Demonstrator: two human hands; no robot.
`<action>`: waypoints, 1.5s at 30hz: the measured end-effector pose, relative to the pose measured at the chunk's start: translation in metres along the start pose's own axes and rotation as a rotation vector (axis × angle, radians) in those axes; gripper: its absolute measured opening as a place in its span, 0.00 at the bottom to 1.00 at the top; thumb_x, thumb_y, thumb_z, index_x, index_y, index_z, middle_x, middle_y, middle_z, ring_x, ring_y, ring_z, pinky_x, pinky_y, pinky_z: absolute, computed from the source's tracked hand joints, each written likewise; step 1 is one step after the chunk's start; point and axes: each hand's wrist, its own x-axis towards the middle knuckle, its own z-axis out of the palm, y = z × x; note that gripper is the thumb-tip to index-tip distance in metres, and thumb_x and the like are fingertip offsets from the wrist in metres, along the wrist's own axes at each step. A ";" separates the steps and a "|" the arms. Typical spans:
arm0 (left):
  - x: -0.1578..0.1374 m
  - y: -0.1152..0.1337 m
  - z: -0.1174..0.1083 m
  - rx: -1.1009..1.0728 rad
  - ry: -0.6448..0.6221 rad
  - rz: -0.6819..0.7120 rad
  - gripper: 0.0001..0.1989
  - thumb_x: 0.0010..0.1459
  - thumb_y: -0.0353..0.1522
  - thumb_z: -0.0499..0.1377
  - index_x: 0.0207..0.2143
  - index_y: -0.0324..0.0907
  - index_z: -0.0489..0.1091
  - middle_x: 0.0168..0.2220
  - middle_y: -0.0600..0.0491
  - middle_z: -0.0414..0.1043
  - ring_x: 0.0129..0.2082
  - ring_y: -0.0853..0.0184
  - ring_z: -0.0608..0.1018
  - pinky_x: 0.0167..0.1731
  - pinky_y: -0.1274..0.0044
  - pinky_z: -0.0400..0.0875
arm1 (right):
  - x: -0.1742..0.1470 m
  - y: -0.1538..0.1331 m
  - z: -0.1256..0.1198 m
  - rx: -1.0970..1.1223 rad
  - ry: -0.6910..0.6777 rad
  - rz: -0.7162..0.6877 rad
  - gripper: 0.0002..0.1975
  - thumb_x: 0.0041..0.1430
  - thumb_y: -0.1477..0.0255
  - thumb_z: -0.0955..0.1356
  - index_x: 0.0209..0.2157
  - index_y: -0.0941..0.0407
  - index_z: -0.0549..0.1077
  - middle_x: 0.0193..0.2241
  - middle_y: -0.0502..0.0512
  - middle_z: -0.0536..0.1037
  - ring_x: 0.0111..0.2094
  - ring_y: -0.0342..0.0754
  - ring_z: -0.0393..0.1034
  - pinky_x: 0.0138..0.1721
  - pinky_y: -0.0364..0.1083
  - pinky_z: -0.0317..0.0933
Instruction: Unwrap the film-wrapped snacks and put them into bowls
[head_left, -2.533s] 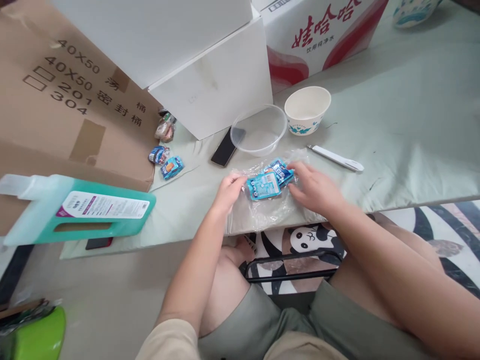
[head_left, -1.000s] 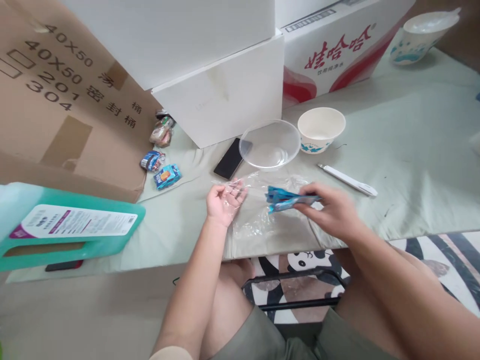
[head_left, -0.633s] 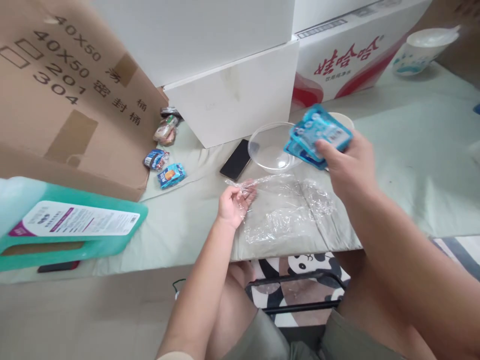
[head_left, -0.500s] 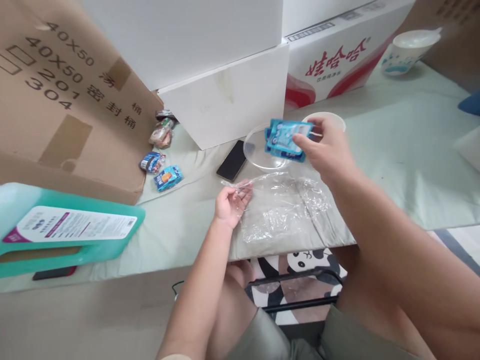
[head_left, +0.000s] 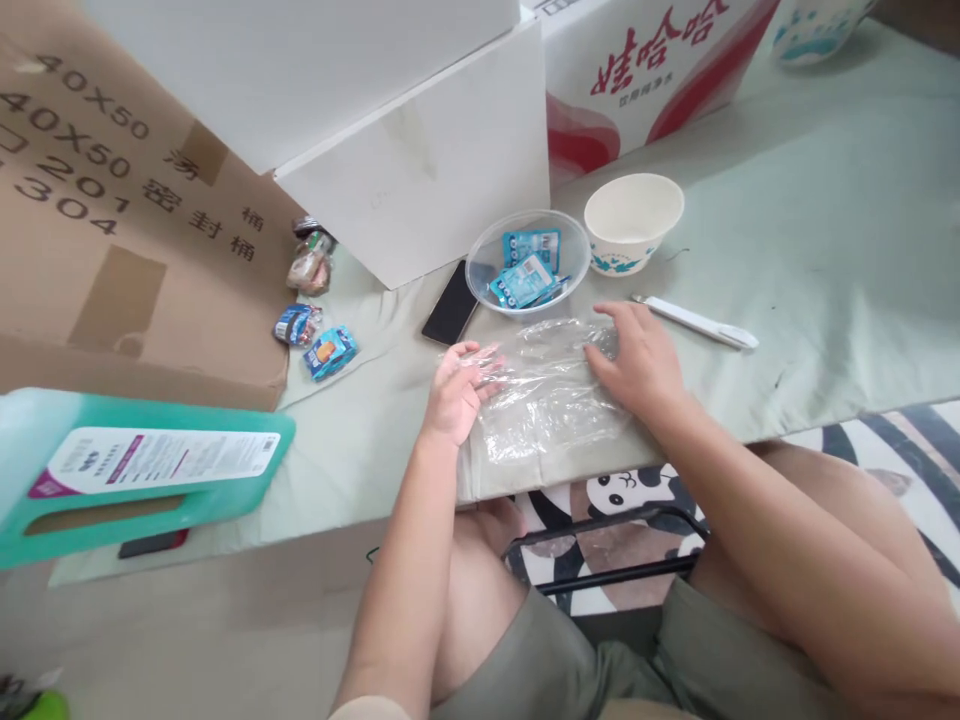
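Observation:
A crinkled clear plastic bag lies on the table's front part between my hands. My left hand holds its left edge, with the film over the partly curled fingers. At the bag's right side, my right hand has thumb and fingers apart and holds nothing; its fingertips are beside or touching the film. Just beyond the bag, a clear round plastic bowl contains several blue sachets. To the bowl's right stands a white paper bowl with a blue-green pattern.
A white utility knife lies right of my right hand. Left of the clear bowl is a black phone. Small wrapped snacks lie near a large cardboard box. A green liquid jug and white boxes border the table.
My right hand has let go of the blue sachets, which now lie in the clear bowl, and has come down to the bag's right side. The left hand stays at the bag; the view has shifted.

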 end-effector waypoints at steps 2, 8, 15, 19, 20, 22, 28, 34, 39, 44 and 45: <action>0.003 -0.003 0.001 0.079 0.085 0.025 0.13 0.45 0.30 0.68 0.34 0.43 0.70 0.39 0.50 0.81 0.37 0.64 0.83 0.32 0.77 0.77 | 0.007 0.001 -0.010 0.008 0.019 0.051 0.08 0.60 0.69 0.65 0.40 0.52 0.74 0.41 0.63 0.78 0.47 0.64 0.73 0.51 0.63 0.65; 0.015 -0.009 0.006 0.280 0.285 0.232 0.10 0.48 0.33 0.69 0.32 0.42 0.72 0.27 0.57 0.77 0.16 0.74 0.75 0.11 0.85 0.58 | 0.019 0.002 -0.035 0.453 0.124 0.156 0.06 0.59 0.64 0.68 0.36 0.51 0.71 0.31 0.53 0.77 0.35 0.53 0.73 0.42 0.55 0.69; 0.020 0.000 0.010 0.122 0.304 0.294 0.10 0.52 0.36 0.69 0.34 0.43 0.72 0.23 0.58 0.75 0.08 0.82 0.58 0.09 0.85 0.44 | 0.016 0.007 -0.034 0.755 -0.246 0.182 0.17 0.52 0.60 0.73 0.41 0.53 0.73 0.37 0.55 0.79 0.39 0.52 0.76 0.41 0.52 0.72; 0.027 -0.001 -0.001 0.238 0.340 0.326 0.11 0.54 0.39 0.69 0.32 0.42 0.74 0.19 0.58 0.73 0.08 0.80 0.58 0.08 0.84 0.43 | 0.015 0.007 -0.029 0.725 -0.200 0.270 0.15 0.58 0.56 0.70 0.32 0.53 0.71 0.26 0.50 0.74 0.26 0.45 0.72 0.30 0.47 0.70; 0.029 -0.002 -0.004 0.292 0.355 0.346 0.12 0.54 0.39 0.69 0.31 0.41 0.74 0.17 0.58 0.71 0.08 0.80 0.59 0.08 0.84 0.44 | 0.015 0.007 -0.028 0.736 -0.146 0.304 0.15 0.59 0.55 0.70 0.33 0.53 0.71 0.24 0.48 0.72 0.23 0.44 0.69 0.25 0.45 0.67; 0.031 -0.003 -0.007 0.371 0.377 0.376 0.12 0.54 0.40 0.69 0.30 0.41 0.74 0.15 0.59 0.68 0.08 0.78 0.60 0.08 0.84 0.46 | 0.017 0.009 -0.026 0.733 -0.045 0.343 0.14 0.60 0.55 0.69 0.35 0.52 0.71 0.22 0.46 0.68 0.19 0.42 0.63 0.19 0.42 0.59; 0.028 -0.003 -0.001 0.285 0.363 0.460 0.14 0.58 0.44 0.65 0.32 0.44 0.70 0.14 0.62 0.66 0.07 0.78 0.59 0.09 0.83 0.45 | 0.020 0.011 -0.028 0.609 -0.053 0.249 0.13 0.58 0.56 0.71 0.34 0.51 0.75 0.22 0.48 0.70 0.27 0.47 0.67 0.29 0.47 0.64; 0.026 -0.003 -0.007 0.269 0.344 0.592 0.15 0.57 0.46 0.66 0.34 0.44 0.71 0.16 0.62 0.67 0.08 0.78 0.61 0.09 0.82 0.46 | 0.014 0.010 -0.026 0.626 0.029 0.211 0.17 0.65 0.56 0.65 0.30 0.53 0.75 0.20 0.48 0.69 0.24 0.45 0.65 0.29 0.47 0.60; 0.020 0.004 -0.010 0.109 0.254 0.531 0.18 0.49 0.45 0.71 0.31 0.45 0.68 0.22 0.59 0.73 0.17 0.75 0.73 0.14 0.85 0.60 | 0.014 0.010 -0.020 0.699 0.110 0.271 0.19 0.65 0.52 0.65 0.30 0.52 0.74 0.17 0.46 0.63 0.21 0.44 0.60 0.25 0.45 0.55; 0.017 0.011 -0.014 -0.012 0.019 0.251 0.26 0.34 0.39 0.77 0.34 0.46 0.69 0.35 0.57 0.80 0.28 0.70 0.81 0.23 0.83 0.73 | 0.015 0.009 -0.015 0.714 0.091 0.317 0.21 0.62 0.48 0.66 0.28 0.51 0.72 0.17 0.47 0.63 0.20 0.43 0.57 0.22 0.45 0.51; 0.017 0.012 -0.015 0.003 0.017 0.235 0.26 0.35 0.39 0.77 0.35 0.45 0.69 0.31 0.57 0.79 0.24 0.72 0.79 0.18 0.84 0.68 | 0.015 0.009 -0.014 0.703 0.092 0.308 0.21 0.62 0.48 0.66 0.27 0.51 0.72 0.17 0.47 0.63 0.20 0.44 0.57 0.22 0.46 0.51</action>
